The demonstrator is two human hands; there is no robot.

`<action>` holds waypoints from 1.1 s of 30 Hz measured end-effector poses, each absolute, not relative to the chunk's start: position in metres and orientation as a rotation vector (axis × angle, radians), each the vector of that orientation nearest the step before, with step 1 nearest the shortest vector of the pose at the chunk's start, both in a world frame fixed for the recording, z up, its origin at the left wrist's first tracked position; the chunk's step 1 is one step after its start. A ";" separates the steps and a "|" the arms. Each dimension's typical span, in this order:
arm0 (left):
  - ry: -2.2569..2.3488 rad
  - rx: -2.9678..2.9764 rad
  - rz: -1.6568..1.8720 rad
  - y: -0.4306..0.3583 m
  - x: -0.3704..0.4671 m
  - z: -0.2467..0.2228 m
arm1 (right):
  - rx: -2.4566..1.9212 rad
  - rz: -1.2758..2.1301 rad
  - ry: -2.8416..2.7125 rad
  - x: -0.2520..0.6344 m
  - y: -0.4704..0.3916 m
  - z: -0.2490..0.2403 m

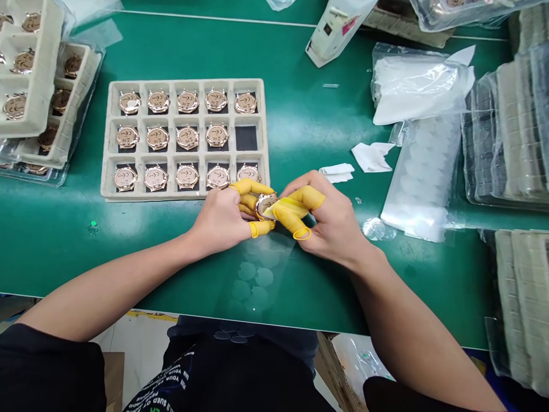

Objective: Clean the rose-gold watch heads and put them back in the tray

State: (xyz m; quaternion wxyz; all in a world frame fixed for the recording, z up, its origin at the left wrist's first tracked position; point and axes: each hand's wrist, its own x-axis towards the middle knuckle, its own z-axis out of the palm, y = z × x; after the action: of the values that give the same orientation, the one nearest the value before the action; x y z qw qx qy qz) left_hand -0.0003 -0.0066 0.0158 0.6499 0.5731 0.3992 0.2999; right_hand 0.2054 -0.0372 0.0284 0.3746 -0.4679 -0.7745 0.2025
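Yellow finger cots cover several fingertips of both hands. My left hand (227,214) is closed around the edge of a rose-gold watch case (265,201), which has no strap. Pressed together over that case, the fingers of my right hand (323,214) pinch a small pale piece (270,212) against its face; whether this is cloth or film I cannot tell. Just beyond my left hand lies a light grey compartment tray (104,143). Similar watch cases (187,137) sit back-up on black pads in it, and one compartment (246,138) at the right shows only its pad.
Stacked trays of watch cases (51,114) stand at the left. Folded white wipes (372,157), a bag of white sheets (422,86) and a sheet of round films (422,177) lie right. Tray stacks (514,131) line the right edge. A clear film sheet (257,280) lies in front of me.
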 end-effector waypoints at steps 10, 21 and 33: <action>0.905 1.315 0.671 -0.006 -0.001 0.017 | -1.308 0.353 -2.039 0.199 -0.047 0.019; 0.949 1.325 0.682 -0.005 -0.002 0.020 | -1.542 0.567 -1.767 0.198 -0.043 0.012; 1.020 1.280 0.682 -0.008 0.000 0.021 | -0.999 0.033 -2.069 0.205 -0.040 0.022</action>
State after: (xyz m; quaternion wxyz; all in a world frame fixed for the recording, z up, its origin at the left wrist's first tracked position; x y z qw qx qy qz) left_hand -0.0001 -0.0077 0.0210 0.6322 0.5595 0.4456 0.2980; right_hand 0.2048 -0.0399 0.0224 0.4096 -0.3966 -0.8214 0.0132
